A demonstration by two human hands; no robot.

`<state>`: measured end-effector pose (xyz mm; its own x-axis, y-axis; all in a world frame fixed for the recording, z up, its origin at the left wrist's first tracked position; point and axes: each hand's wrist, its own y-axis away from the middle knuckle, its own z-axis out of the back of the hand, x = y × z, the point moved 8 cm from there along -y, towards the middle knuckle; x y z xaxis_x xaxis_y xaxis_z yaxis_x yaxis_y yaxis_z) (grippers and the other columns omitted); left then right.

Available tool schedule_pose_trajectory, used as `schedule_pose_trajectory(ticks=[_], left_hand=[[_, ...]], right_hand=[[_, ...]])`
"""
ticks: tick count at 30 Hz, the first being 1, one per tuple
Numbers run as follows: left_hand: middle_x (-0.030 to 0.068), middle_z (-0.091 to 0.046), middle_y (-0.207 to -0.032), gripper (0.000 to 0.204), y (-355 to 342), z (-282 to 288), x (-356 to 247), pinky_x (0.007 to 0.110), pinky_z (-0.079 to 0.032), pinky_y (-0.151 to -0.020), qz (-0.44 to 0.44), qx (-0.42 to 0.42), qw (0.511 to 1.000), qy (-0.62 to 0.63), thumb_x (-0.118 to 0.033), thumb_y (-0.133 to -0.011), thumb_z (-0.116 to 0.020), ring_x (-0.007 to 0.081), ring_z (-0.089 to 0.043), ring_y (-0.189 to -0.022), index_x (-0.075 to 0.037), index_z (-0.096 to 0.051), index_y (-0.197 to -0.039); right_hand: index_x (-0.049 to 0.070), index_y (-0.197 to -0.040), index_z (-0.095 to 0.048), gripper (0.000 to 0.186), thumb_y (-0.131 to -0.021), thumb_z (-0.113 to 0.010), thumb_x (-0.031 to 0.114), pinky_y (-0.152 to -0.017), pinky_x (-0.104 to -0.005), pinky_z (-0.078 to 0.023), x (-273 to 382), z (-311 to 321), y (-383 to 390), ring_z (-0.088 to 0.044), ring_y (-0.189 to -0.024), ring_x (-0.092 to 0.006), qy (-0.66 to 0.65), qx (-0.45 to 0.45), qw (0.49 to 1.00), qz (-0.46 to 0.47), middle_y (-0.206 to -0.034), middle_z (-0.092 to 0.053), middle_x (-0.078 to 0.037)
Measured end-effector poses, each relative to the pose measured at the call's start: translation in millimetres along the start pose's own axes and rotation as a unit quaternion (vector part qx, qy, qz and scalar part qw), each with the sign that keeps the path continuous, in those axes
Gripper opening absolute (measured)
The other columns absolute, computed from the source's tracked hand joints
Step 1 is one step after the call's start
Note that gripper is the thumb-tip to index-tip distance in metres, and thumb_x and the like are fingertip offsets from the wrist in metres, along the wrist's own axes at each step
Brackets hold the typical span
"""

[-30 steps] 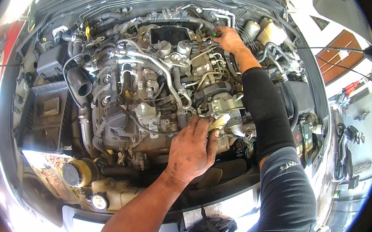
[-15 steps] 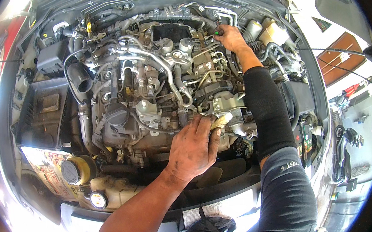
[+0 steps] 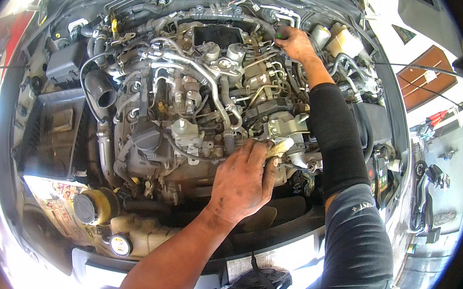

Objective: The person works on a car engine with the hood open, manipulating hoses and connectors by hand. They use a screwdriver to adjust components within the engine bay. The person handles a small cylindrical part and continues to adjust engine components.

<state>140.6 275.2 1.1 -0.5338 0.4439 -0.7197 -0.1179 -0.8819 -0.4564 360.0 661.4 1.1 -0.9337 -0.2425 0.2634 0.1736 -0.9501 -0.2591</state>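
Observation:
An uncovered car engine fills the bay in front of me. Near its front edge my left hand is closed on a crumpled pale-yellow rag, whose end sticks out beyond the thumb and fingers. My right hand reaches to the far right side of the engine, its fingers pinched together. A small green spot shows at the fingertips; the rest of what they hold is hidden. Beside the rag lies a metal bracket.
An open black airbox stands at the left. A yellowish capped reservoir is at front left, and another pale reservoir at far right. A black bag hangs at the front edge. Metal pipes cross the engine.
The view has shifted slightly. My left hand keeps the rag in nearly the same place. My right hand stays at the far right of the engine, its fingers turned a little.

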Motion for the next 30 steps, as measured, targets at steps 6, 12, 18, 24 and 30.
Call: schedule_pose_trajectory(ticks=[6,12,18,24,30], left_hand=[[0.0286,-0.069,-0.118,0.033,-1.6,0.0,1.1,0.055,-0.060,-0.087,0.015,0.013,0.999,0.024,-0.020,-0.101,-0.071,0.0479,-0.071,-0.099,0.000,-0.062,-0.126],[0.0248,-0.069,-0.124,0.029,-0.4,-1.3,1.2,0.051,-0.062,-0.086,0.027,0.029,0.999,0.027,-0.023,-0.102,-0.070,0.0417,-0.074,-0.100,-0.003,-0.062,-0.123],[0.0243,-0.070,-0.124,0.026,0.0,0.3,1.1,0.050,-0.063,-0.085,0.015,0.007,0.999,0.042,-0.023,-0.104,-0.068,0.0407,-0.075,-0.096,-0.004,-0.062,-0.120],[0.0246,-0.071,-0.120,0.026,1.9,0.5,0.9,0.048,-0.063,-0.084,0.005,-0.009,0.999,0.039,-0.023,-0.104,-0.068,0.0398,-0.076,-0.096,-0.004,-0.062,-0.121],[0.0234,-0.068,-0.125,0.032,4.1,-0.8,2.1,0.054,-0.061,-0.082,0.013,-0.020,0.999,0.039,-0.026,-0.103,-0.070,0.0432,-0.073,-0.096,-0.006,-0.060,-0.126]], right_hand=[[0.007,-0.126,-0.079,0.047,-0.089,-0.085,0.036,-0.106,-0.0484,-0.057,-6.4,-2.1,-3.7,-0.074,-0.118,-0.0424,-0.002,-0.003,1.000,0.011,-0.123,-0.078,-0.025],[0.005,-0.128,-0.078,0.047,-0.092,-0.084,0.034,-0.101,-0.0430,-0.058,-4.8,-4.6,-6.3,-0.077,-0.114,-0.0346,0.039,-0.013,0.999,0.036,-0.121,-0.081,-0.019],[0.007,-0.132,-0.076,0.054,-0.091,-0.083,0.042,-0.108,-0.0469,-0.056,-16.3,-9.7,-13.4,-0.072,-0.125,-0.0403,0.061,0.019,0.998,0.008,-0.130,-0.077,-0.021],[0.007,-0.134,-0.076,0.054,-0.093,-0.082,0.040,-0.110,-0.0464,-0.055,-19.9,-14.2,-17.9,-0.072,-0.127,-0.0390,0.043,0.020,0.999,0.023,-0.132,-0.077,-0.021],[0.006,-0.132,-0.077,0.051,-0.094,-0.082,0.040,-0.109,-0.0437,-0.055,-17.1,-15.5,-16.7,-0.073,-0.125,-0.0356,0.037,0.046,0.998,0.019,-0.131,-0.078,-0.021]])
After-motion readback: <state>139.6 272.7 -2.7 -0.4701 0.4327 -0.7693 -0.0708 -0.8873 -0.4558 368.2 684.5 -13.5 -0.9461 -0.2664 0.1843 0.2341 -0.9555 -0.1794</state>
